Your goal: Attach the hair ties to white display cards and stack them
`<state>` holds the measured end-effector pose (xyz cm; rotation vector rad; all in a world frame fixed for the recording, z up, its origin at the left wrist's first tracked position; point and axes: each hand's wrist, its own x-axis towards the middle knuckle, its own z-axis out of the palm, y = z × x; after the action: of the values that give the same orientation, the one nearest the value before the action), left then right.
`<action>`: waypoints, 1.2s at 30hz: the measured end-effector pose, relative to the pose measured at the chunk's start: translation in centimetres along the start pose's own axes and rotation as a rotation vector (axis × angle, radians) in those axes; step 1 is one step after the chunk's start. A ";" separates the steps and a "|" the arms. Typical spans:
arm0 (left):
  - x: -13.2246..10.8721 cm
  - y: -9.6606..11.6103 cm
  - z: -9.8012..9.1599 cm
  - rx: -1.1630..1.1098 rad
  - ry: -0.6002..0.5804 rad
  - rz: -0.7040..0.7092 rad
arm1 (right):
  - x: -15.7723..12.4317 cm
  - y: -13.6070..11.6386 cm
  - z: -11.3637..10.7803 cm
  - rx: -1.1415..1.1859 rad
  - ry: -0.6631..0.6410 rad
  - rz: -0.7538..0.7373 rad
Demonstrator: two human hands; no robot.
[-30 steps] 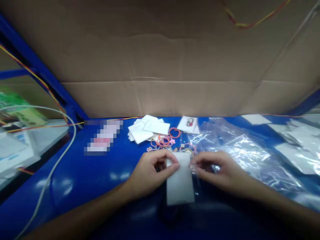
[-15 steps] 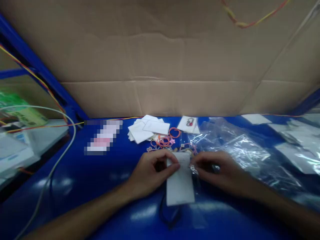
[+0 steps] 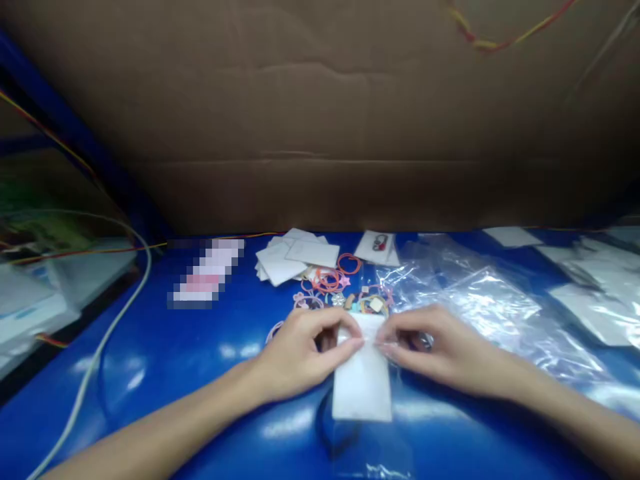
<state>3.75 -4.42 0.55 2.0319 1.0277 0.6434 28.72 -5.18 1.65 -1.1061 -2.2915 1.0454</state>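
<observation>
White card (image 3: 361,387) between hands, over blue table (image 3: 215,347). Left hand (image 3: 303,350) pinches upper part; right hand (image 3: 443,350) fingertips nearly together at right edge, hold unclear. Seemingly working card's top; next calls for steady left pinch.

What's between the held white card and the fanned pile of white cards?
In the head view, orange bands and small charms lie between the held card and the card pile.

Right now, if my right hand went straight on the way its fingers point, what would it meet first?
Your right hand would likely meet the card first, then your left hand, though depth is hard to judge.
</observation>
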 end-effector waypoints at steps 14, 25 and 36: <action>0.0 0.0 0.0 -0.044 0.030 -0.029 | -0.1 -0.3 -0.2 0.100 0.067 0.005; 0.0 -0.2 0.3 -0.215 0.152 -0.054 | -0.1 0.3 0.4 0.155 0.233 0.020; 0.0 -0.1 0.2 -0.222 0.220 -0.048 | 0.0 0.9 0.8 0.183 0.377 -0.010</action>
<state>3.86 -4.49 0.37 1.7676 1.0755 0.9287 28.64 -5.23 0.46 -1.1075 -1.8659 0.9296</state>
